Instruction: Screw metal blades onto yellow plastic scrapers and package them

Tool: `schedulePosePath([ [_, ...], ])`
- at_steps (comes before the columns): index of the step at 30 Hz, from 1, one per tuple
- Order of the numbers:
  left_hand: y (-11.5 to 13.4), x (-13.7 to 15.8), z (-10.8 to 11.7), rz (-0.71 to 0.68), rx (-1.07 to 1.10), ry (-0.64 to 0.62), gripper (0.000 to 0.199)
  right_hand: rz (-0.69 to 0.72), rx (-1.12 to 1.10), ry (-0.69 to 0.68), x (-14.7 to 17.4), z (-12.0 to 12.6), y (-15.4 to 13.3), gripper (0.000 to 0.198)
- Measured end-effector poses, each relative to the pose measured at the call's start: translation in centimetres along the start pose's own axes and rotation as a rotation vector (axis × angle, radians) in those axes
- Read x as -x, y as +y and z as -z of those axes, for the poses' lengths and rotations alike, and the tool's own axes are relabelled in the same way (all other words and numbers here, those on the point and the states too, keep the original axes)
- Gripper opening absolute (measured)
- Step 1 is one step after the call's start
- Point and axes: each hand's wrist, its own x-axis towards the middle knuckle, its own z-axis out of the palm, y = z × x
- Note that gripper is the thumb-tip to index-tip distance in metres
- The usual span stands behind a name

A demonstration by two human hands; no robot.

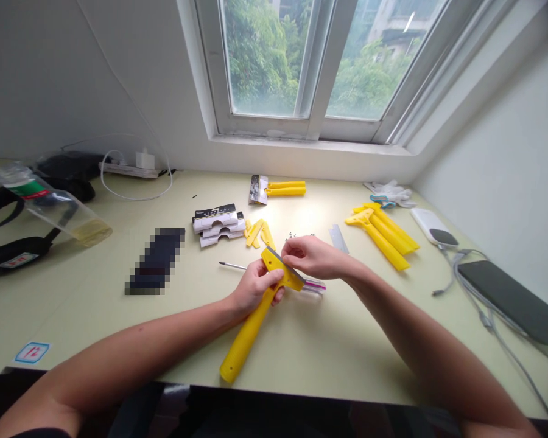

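Observation:
My left hand (257,285) is wrapped around the neck of a yellow scraper (249,334), its long handle slanting down toward the table's front edge. A grey blade (296,275) lies along the scraper's wide head, where holes show. My right hand (314,255) pinches at the blade's upper edge, its fingertips partly hidden. Beneath the hands lie a screwdriver (231,265) and a clear, pink-striped screwdriver handle (315,286). Beyond are several small dark pieces (296,236), likely screws, loose yellow plates (254,232) and a separate metal blade (338,239).
Yellow scrapers (388,237) lie at right, near white gloves (390,193), a white power bank (433,227) and cables (472,286). Packaged scrapers (283,188) sit at the back. Card sleeves (217,224), a blurred dark object (156,261) and a tilted bottle (59,213) are left.

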Motion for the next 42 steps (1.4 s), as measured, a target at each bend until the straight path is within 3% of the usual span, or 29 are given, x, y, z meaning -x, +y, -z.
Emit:
schedulePosePath([
  [2,0.0,0.0,0.0,0.020,-0.005,-0.010,0.030,-0.005,0.029,0.035,-0.2,0.7,0.8,0.016],
  [6,0.0,0.0,0.1,0.060,0.015,-0.011,0.031,-0.141,0.262,0.268,-0.8,3.0,4.5,0.024],
  [9,-0.1,0.0,0.1,0.067,0.045,-0.012,0.030,-0.173,0.319,0.247,-0.8,4.3,7.1,0.021],
  [12,-0.1,-0.1,0.0,0.070,0.034,-0.029,0.030,-0.148,0.343,0.190,-0.9,4.2,7.9,0.017],
  [21,0.2,0.0,-0.3,0.076,-0.037,-0.039,0.032,-0.033,0.473,0.255,-2.5,0.5,6.8,0.021],
  [29,0.0,-0.1,-0.2,0.078,-0.019,-0.081,0.034,0.010,0.447,0.250,-2.9,0.1,7.4,0.016],
  [37,-0.2,-0.3,0.1,0.052,-0.030,-0.128,0.027,0.170,0.116,0.102,-0.3,0.4,1.1,0.017],
  [42,-0.5,-0.4,0.4,0.007,-0.064,-0.153,0.023,0.229,0.223,0.066,0.2,-0.9,-0.5,0.012],
])
